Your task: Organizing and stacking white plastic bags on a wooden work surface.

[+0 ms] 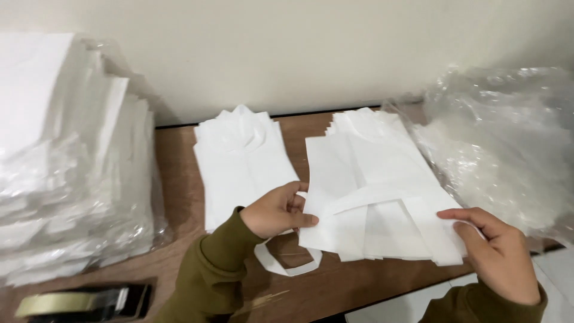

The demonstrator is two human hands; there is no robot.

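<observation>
- Far left: a tall stack of wrapped white bags point(66, 155), bundled in clear plastic film, stands on the wooden table point(176, 179) against the pale wall point(299, 48).
- Lower left corner: a tape dispenser point(84, 302) with a black body and a pale roll of tape lies on the table's near edge.
- Left of centre: a flat pile of folded white bags point(239, 161) lies on the table, its far end near the wall.
- Centre: the left hand point(278, 210), in an olive-green sleeve point(206, 275), pinches the left edge of the top white bag point(371, 197) between thumb and curled fingers; the grip is closed on the sheet. A loose white handle loop point(287, 263) hangs below this hand onto the table.
- Right of centre: the top white bag rests on a fanned pile of similar bags point(359, 131), just beside the folded pile; a flat white strap crosses its face.
- Lower right: the right hand point(499, 251) presses its extended fingers on the bag's lower right corner, the fingers partly bent; whether the thumb grips underneath cannot be told.
- Far right: a crumpled clear plastic wrapper point(508, 143) lies heaped on the table, touching the fanned pile.
</observation>
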